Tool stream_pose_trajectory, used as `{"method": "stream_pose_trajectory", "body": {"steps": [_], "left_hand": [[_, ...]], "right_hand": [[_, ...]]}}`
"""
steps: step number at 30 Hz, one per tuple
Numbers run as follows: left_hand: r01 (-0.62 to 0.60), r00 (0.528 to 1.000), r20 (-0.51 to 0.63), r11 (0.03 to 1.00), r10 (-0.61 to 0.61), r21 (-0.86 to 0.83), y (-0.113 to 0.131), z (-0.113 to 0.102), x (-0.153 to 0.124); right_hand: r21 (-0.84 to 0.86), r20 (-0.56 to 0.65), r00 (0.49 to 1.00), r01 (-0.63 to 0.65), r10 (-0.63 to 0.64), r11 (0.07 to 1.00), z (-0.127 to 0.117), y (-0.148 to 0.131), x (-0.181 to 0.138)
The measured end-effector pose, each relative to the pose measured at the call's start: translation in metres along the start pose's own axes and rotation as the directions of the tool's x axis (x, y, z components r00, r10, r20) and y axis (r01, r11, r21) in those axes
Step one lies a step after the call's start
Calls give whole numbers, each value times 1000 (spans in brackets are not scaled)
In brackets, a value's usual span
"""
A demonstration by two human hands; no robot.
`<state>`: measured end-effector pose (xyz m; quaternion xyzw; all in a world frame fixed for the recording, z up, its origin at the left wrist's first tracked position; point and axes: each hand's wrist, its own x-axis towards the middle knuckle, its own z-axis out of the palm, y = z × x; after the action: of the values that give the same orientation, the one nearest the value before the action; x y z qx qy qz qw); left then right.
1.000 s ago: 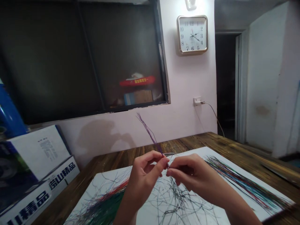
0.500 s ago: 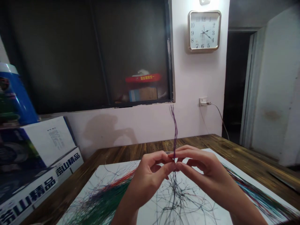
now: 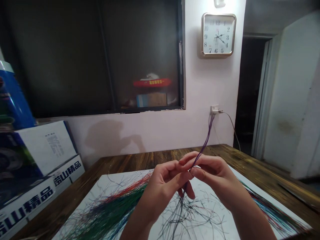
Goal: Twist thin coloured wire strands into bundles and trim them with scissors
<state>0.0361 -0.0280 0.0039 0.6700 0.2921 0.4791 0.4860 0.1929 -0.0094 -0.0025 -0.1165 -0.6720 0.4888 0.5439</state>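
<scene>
A thin bundle of purple wires (image 3: 206, 137) rises out of my pinched fingertips and leans to the upper right. My left hand (image 3: 167, 185) grips it between thumb and forefinger. Close against it, my right hand (image 3: 212, 176) pinches the same bundle, its forefinger lying along the strands. Below the hands, the darker lower ends fan out over a white board (image 3: 153, 230). Loose dark strands (image 3: 186, 213) lie spread there, partly hidden by the fingers.
Left on the board is a thick pile of green, red and blue strands (image 3: 112, 206); another multicoloured bunch (image 3: 272, 208) lies right. A dark thin tool (image 3: 295, 193) rests on the wooden table (image 3: 140, 160). Boxes (image 3: 47, 150) and a blue container (image 3: 17, 96) stand at left.
The purple bundle has tipped from nearly upright to a rightward slant. My fingers have shifted a little on it, both hands still pinching. The view has moved slightly.
</scene>
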Motion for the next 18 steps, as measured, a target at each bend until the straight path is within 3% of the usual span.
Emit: {"method": "stream_pose_trajectory", "body": {"steps": [7, 13, 18], "left_hand": [[22, 999, 23, 1000, -22, 18, 4, -2, 0], [32, 998, 60, 999, -30, -18, 4, -3, -1], [29, 996, 79, 1000, -28, -6, 2, -2, -1]], "right_hand": [[-30, -41, 998, 42, -44, 999, -3, -1, 0], [-26, 70, 997, 42, -40, 999, -10, -2, -1], [38, 62, 998, 12, -15, 999, -8, -1, -1]]}}
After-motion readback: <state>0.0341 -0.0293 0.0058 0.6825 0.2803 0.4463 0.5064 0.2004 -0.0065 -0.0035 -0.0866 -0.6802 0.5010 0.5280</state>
